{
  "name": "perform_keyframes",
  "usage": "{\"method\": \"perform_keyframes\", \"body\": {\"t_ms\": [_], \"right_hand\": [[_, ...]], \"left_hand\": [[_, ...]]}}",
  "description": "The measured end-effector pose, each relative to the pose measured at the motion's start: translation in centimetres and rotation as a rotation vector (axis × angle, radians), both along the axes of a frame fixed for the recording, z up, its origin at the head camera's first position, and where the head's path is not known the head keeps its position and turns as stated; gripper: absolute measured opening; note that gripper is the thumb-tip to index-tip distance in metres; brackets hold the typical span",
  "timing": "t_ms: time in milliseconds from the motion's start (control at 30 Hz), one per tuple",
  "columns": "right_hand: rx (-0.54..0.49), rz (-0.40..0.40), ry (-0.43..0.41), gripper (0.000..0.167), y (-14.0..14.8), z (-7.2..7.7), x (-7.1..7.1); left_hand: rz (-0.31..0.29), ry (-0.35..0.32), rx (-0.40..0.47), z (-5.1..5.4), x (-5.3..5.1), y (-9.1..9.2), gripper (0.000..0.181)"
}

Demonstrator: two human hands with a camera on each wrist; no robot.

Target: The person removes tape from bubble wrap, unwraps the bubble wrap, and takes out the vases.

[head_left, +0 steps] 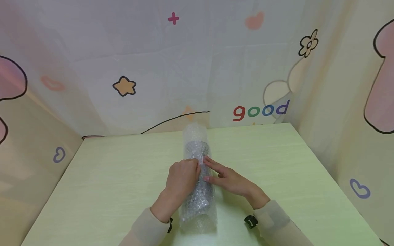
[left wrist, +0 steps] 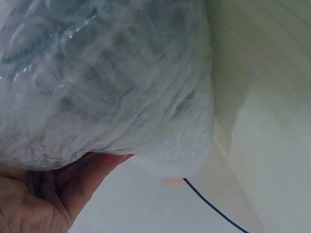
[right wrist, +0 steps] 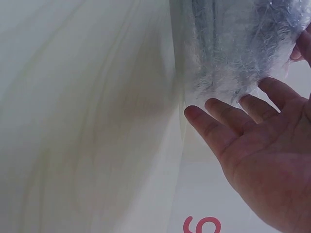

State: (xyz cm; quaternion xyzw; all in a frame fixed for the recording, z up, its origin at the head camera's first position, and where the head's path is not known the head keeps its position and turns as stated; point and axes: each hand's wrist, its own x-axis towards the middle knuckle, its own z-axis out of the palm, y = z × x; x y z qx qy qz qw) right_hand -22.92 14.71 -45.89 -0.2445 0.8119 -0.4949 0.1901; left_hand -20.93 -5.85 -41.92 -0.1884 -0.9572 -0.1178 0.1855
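A long roll of clear bubble wrap [head_left: 201, 194] lies on the table, pointing away from me, with something dark and bottle-like inside that I cannot make out. My left hand [head_left: 183, 176] bears on its top left side with curled fingers and pinches the wrap. In the left wrist view, the left hand [left wrist: 53, 199] is partly hidden behind the bubble wrap [left wrist: 121, 82]. From the right, my right hand [head_left: 229, 179] touches the roll with straight, spread fingers. Those fingertips lie against the bubble wrap [right wrist: 233, 48] in the right wrist view, beside the right hand [right wrist: 267, 150].
The pale green table [head_left: 101, 184] extends to both sides of the roll. Behind it hangs a printed curtain [head_left: 166, 75] with a star and the word "good". More curtain [head_left: 335, 136] closes in the sides. A black wrist device [head_left: 250, 221] sits by the right sleeve.
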Motion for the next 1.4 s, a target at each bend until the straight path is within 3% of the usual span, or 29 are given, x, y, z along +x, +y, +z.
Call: {"method": "perform_keyframes", "body": {"t_ms": [700,1033,1133,1400], "right_hand": [[0.005,-0.014,0.008,0.073,-0.13,0.23,-0.2],[0.002,-0.012,0.009,0.074,-0.28,0.19,-0.26],[0.009,-0.014,0.011,0.074,-0.3,0.13,-0.29],[0.014,-0.018,0.016,0.072,-0.33,0.0,-0.37]], "left_hand": [[-0.041,-0.1,0.053,0.31,-0.1,-0.45,0.026],[-0.058,-0.159,0.078,0.3,0.01,-0.78,0.016],[-0.053,-0.162,0.075,0.29,-0.03,-0.81,0.013],[-0.042,-0.151,0.065,0.28,0.05,-0.85,0.025]]}}
